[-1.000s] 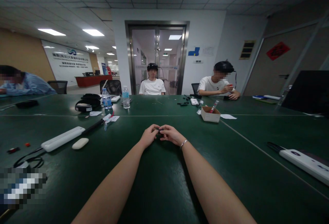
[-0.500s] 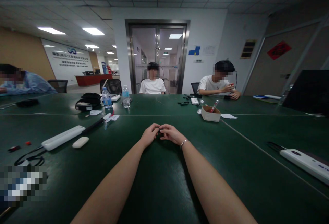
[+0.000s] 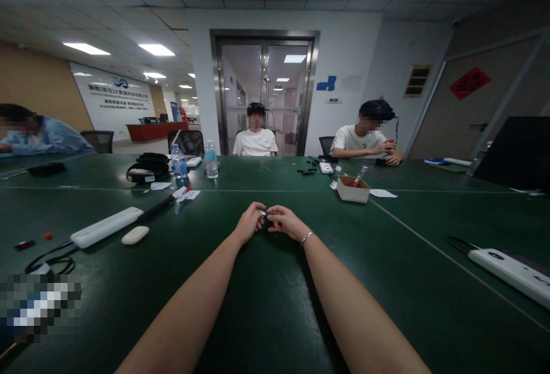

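In the middle of the green table (image 3: 258, 288), both hands meet just above the surface. Between their fingertips is a small dark object with a shiny silver end (image 3: 263, 213); its kind is too small to make out. My left hand (image 3: 249, 225) pinches the silver end between thumb and fingers. From the other side, my right hand (image 3: 287, 223), with a bracelet at the wrist, grips the dark part. The fingers cover much of the object.
On the left lie a white power strip (image 3: 107, 227), a white oval case (image 3: 135, 235) and cables. Two water bottles (image 3: 211, 160) stand farther back. An open cardboard box (image 3: 352, 192) sits at right. Across the table are two people (image 3: 255, 142), and another person (image 3: 51, 136) leans at far left.
The silver end of the small object now shows between my hands, where before only a dark bit was visible. My left fingers have lifted slightly; the right hand stays nearly still.
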`<state>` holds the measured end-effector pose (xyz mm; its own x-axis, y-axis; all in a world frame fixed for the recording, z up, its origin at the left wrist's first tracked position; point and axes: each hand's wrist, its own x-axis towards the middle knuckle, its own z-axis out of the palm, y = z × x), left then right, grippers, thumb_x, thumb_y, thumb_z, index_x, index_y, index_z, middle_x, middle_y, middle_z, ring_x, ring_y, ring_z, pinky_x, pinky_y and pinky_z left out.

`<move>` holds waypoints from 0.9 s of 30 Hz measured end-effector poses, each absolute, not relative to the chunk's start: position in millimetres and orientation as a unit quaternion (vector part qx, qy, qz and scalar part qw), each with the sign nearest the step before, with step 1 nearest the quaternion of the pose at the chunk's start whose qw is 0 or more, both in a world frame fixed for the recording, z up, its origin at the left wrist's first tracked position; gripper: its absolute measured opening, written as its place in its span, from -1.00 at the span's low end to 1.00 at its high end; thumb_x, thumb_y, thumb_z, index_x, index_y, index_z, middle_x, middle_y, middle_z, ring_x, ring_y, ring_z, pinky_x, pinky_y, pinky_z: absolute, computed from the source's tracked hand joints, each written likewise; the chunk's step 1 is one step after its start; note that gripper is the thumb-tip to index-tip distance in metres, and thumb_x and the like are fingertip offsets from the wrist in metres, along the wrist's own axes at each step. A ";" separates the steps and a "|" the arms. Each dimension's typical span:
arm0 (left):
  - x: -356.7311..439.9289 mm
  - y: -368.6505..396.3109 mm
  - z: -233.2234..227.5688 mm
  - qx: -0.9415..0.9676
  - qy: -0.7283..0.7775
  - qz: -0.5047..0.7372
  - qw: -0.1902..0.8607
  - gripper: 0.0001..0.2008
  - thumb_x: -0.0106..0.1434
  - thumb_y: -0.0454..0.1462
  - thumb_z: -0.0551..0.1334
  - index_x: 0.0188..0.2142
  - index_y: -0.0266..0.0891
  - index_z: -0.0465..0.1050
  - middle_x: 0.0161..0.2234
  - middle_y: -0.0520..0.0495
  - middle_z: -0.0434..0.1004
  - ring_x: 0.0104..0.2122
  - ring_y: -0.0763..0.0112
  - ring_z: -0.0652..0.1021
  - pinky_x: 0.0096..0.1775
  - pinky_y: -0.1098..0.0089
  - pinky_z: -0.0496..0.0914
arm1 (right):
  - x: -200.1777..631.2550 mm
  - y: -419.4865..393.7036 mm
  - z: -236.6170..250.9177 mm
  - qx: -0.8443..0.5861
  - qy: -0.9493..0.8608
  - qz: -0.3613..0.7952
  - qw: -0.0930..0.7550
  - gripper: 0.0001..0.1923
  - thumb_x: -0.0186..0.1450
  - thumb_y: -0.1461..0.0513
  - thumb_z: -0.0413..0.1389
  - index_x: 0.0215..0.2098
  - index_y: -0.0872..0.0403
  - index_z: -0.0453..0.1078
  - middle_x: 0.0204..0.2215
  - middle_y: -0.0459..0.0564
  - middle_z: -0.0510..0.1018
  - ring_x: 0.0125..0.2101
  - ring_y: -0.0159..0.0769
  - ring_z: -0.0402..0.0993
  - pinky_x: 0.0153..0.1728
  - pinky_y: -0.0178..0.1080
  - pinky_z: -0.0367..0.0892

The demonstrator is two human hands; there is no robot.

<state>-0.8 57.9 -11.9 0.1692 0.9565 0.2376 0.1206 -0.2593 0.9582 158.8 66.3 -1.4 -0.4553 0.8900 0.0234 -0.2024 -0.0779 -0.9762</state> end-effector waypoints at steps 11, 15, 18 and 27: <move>-0.9 60.9 -16.7 0.645 0.432 0.477 0.412 -0.75 0.18 -0.11 0.05 -0.27 -0.25 0.25 -0.52 0.03 0.38 -0.59 0.51 0.46 -0.63 0.59 0.18 | 158.5 64.1 1.2 -0.325 -0.522 0.666 0.423 -0.77 0.05 0.38 0.21 -0.36 0.11 0.28 -0.57 -0.21 0.39 -0.68 -0.59 0.25 -0.45 -0.24 0.49; -0.9 62.5 -19.2 0.644 0.440 0.483 0.398 -0.70 0.18 -0.06 0.06 -0.30 -0.26 0.25 -0.52 0.02 0.40 -0.59 0.50 0.47 -0.63 0.58 0.19 | 158.1 64.0 1.0 -0.324 -0.528 0.662 0.421 -0.76 0.05 0.38 0.21 -0.35 0.12 0.27 -0.59 -0.22 0.37 -0.68 -0.58 0.25 -0.45 -0.23 0.48; -1.0 61.5 -18.9 0.643 0.451 0.483 0.386 -0.67 0.16 -0.02 0.07 -0.33 -0.26 0.25 -0.51 0.00 0.40 -0.58 0.49 0.48 -0.64 0.57 0.20 | 157.9 64.8 0.4 -0.324 -0.533 0.661 0.417 -0.75 0.04 0.38 0.23 -0.36 0.12 0.27 -0.57 -0.21 0.37 -0.67 -0.58 0.26 -0.44 -0.22 0.49; 0.8 55.5 -10.8 0.622 0.458 0.495 0.398 -0.72 0.23 -0.10 -0.02 -0.21 -0.22 0.28 -0.32 -0.05 0.39 -0.52 0.53 0.47 -0.63 0.61 0.23 | 159.2 68.4 -2.7 -0.318 -0.537 0.663 0.413 -0.78 0.07 0.35 0.22 -0.33 0.11 0.30 -0.62 -0.24 0.33 -0.67 -0.58 0.26 -0.43 -0.22 0.49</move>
